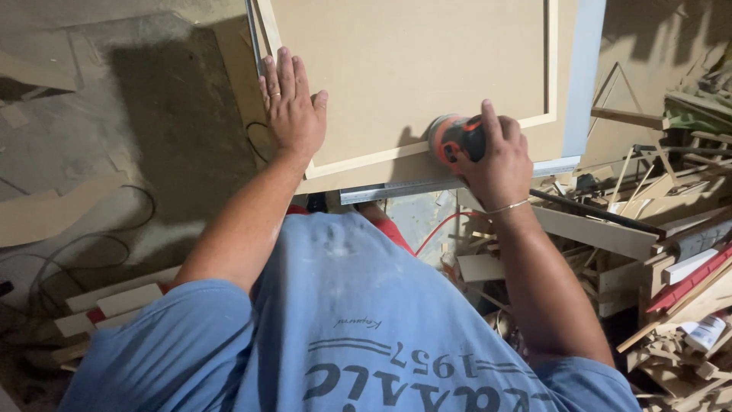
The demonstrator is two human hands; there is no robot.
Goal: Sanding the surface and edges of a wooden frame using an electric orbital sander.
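A tan fibreboard door panel (pixel 412 69) with a raised frame lies flat in front of me on a metal-edged bench (pixel 396 188). My left hand (pixel 292 107) rests flat on its near left corner, fingers spread. My right hand (pixel 499 156) grips an orange and black hand sander (pixel 455 137) that sits on the panel's near frame edge. A red cord (pixel 438 227) runs down from the sander.
A heap of wood offcuts and strips (pixel 663 252) fills the right side, with a white bottle (pixel 703 333) in it. Loose boards (pixel 114 301) and black cables (pixel 69 252) lie on the dusty floor at left.
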